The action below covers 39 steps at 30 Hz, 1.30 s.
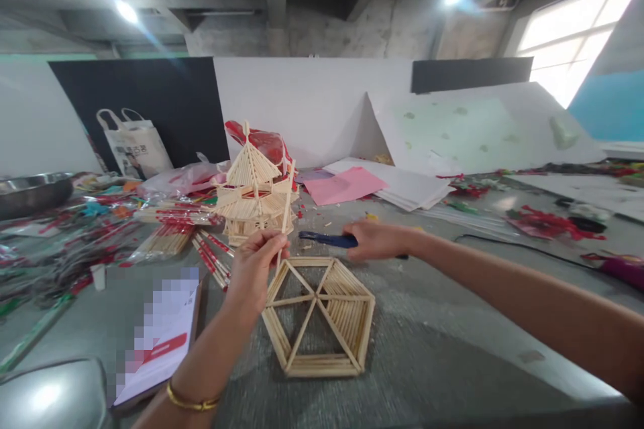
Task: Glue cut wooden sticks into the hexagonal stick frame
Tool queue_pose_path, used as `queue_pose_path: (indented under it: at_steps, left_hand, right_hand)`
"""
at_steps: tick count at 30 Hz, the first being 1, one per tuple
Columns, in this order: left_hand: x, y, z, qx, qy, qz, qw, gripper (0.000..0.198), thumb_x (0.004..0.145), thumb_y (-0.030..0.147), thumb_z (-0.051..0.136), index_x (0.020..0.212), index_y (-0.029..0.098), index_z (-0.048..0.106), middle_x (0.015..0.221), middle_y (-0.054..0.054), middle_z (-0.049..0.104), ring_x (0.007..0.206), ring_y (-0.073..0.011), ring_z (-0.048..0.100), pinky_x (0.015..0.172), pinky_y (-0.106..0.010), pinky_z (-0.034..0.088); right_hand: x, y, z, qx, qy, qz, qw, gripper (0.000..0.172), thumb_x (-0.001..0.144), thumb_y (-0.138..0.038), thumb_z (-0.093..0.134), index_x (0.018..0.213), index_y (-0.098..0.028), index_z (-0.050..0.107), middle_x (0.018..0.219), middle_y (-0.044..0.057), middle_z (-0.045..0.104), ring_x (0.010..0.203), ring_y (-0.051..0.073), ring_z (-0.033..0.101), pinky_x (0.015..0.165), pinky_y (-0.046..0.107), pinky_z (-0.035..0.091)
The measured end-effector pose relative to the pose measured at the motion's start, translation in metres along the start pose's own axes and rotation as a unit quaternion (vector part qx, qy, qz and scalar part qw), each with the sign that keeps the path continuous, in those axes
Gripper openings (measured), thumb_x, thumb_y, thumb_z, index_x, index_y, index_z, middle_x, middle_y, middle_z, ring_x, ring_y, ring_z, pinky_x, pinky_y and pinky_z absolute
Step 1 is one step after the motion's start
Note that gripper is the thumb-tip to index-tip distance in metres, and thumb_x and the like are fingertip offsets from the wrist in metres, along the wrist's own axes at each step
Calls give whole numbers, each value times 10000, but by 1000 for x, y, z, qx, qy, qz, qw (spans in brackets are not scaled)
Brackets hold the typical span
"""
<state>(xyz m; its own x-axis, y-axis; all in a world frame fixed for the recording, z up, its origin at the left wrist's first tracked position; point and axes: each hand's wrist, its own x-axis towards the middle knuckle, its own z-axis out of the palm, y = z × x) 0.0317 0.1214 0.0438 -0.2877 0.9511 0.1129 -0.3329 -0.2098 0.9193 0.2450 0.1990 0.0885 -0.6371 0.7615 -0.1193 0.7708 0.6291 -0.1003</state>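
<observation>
A thin wooden stick [288,204] stands nearly upright, pinched in my left hand [255,273] at the upper left edge of a hexagonal stick frame [327,369]. The frame lies flat, with spokes meeting at its centre; sections on its right side are filled with sticks. My right hand [373,241] is closed around dark blue-handled pliers [335,239], whose tip points left towards the stick without touching it. Behind my left hand rises a tiered stick pagoda [253,181].
At the left lie a phone-like tablet [164,342], bundled sticks [164,239] and a metal bowl [37,193]. Pink paper [345,184] lies behind the pliers. A purple tool [621,273] with a black cord is at the right. A shiny rounded object [55,392] occupies the lower left corner.
</observation>
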Motion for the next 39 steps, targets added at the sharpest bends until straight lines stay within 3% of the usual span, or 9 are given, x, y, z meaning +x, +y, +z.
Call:
queue_pose_path:
  at_steps: [4, 9, 17, 23, 31, 39]
  left_hand:
    - [-1, -7, 5, 50, -20, -4, 999, 190, 588, 278, 694, 688, 137, 616, 585, 29, 603, 506, -57, 521, 522, -167, 387]
    - [-2, -10, 6, 112, -36, 10, 993, 156, 588, 265, 673, 662, 146, 605, 544, 60, 541, 510, -65, 499, 507, -171, 359]
    - [0, -19, 5, 296, -25, 112, 948, 166, 662, 323, 613, 702, 164, 636, 540, 37, 573, 530, -104, 521, 548, -205, 386]
    - [-1, -23, 2, 302, -35, 130, 944, 232, 677, 308, 599, 857, 167, 638, 670, 17, 631, 570, -116, 548, 578, -221, 429]
    - [-4, -17, 6, 343, -35, 152, 927, 344, 702, 272, 577, 1035, 186, 584, 609, 54, 613, 547, -111, 520, 582, -216, 395]
    - [-6, -13, 9, 331, -55, 132, 933, 385, 691, 297, 600, 1049, 162, 558, 586, 41, 618, 549, -124, 543, 581, -226, 393]
  right_hand:
    - [-27, -5, 17, 53, 50, 15, 997, 305, 688, -313, 503, 926, -143, 594, 862, 68, 631, 743, 174, 553, 635, 242, 369]
    - [-46, -16, 19, 85, 74, 38, 993, 334, 693, -297, 490, 972, -147, 595, 898, 75, 632, 787, 184, 559, 654, 242, 371]
    - [-50, -25, 27, 62, 90, 32, 993, 245, 700, -343, 473, 818, -147, 562, 778, 65, 616, 676, 160, 528, 570, 238, 322]
    - [-47, -23, 33, 82, 81, 23, 993, 242, 697, -346, 477, 812, -151, 563, 767, 51, 619, 657, 146, 531, 562, 230, 323]
    - [-46, -24, 27, 111, 52, 33, 992, 264, 677, -312, 486, 843, -145, 606, 740, 40, 628, 632, 136, 534, 540, 218, 334]
    - [-47, -22, 26, 120, 46, 22, 992, 253, 687, -313, 493, 832, -149, 620, 728, 38, 634, 622, 129, 531, 544, 218, 346]
